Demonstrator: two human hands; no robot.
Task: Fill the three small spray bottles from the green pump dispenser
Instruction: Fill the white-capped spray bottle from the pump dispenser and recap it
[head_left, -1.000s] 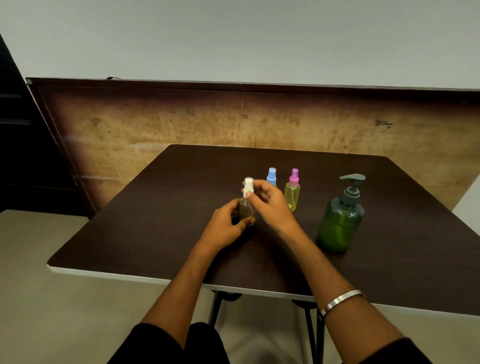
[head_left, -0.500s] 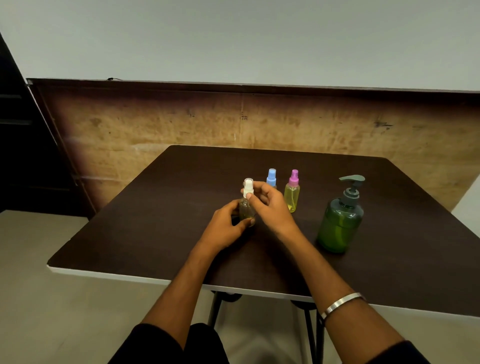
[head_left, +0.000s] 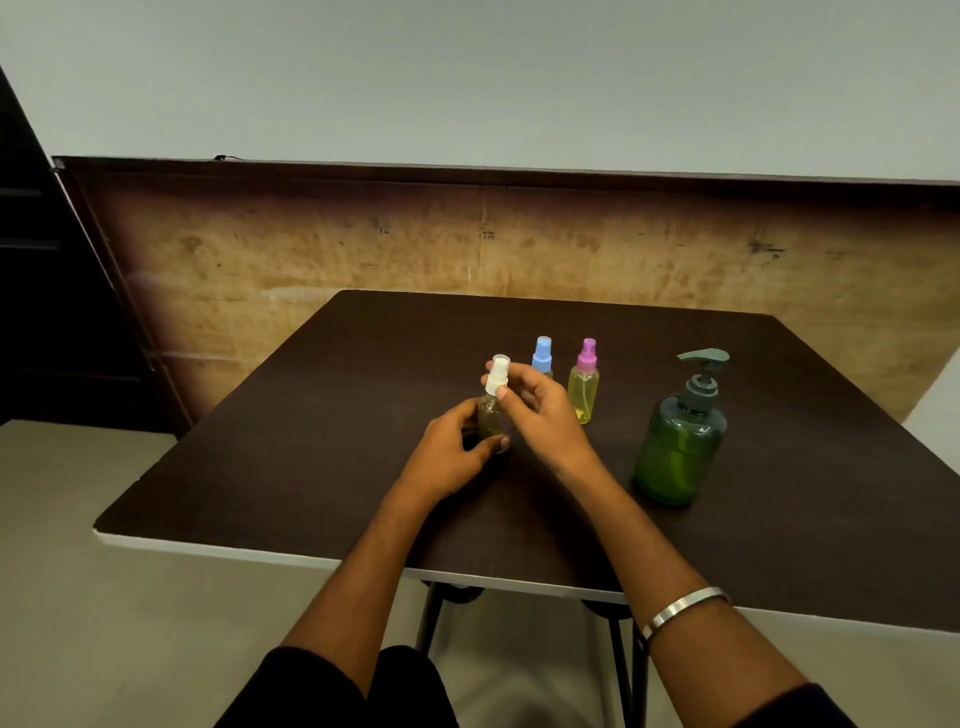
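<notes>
Two hands partly hide the white-capped bottle (head_left: 493, 415), upright on the bench (head_left: 311, 457) left of the dispenser (head_left: 678, 452): left grip (head_left: 452, 452) holds its body, right grip (head_left: 540, 410) pinches its cap.

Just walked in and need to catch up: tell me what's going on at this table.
A person is working on the white-capped spray bottle at the middle of the dark table. The left hand holds its body while the right hand pinches its white cap. The blue-capped bottle and pink-capped bottle stand just behind, the pink one holding yellow liquid. The green pump dispenser stands untouched to the right.
</notes>
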